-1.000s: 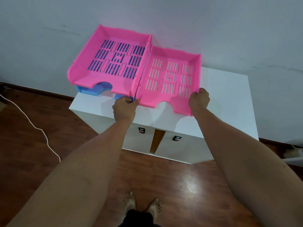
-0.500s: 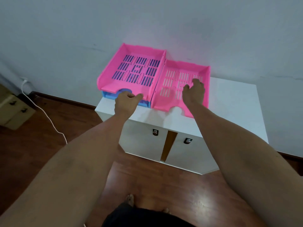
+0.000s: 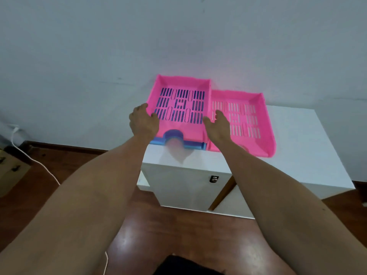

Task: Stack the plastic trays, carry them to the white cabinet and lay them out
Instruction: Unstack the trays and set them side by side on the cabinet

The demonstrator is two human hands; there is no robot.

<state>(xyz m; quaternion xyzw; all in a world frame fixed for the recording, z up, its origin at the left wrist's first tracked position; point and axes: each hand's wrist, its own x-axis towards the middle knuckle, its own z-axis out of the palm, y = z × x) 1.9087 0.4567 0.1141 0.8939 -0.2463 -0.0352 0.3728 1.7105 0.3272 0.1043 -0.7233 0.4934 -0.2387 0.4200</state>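
Observation:
On the white cabinet a pink tray lies on top of a stack, with a blue tray showing beneath it. A second pink tray lies flat on the cabinet top, touching the stack's right side. My left hand grips the stacked pink tray's left wall, thumb inside and fingers outside. My right hand straddles that tray's right wall with fingers spread: the thumb is on the stack's side, the fingers over the second tray.
The cabinet stands against a pale wall, its two doors slightly ajar. Its top right of the trays is bare white. A white cable runs across the wooden floor at left, next to a cardboard box.
Both hands let go of the right pink tray, which now rests on the cabinet. They moved left to the two side walls of the stacked pink tray. The camera view shifted left.

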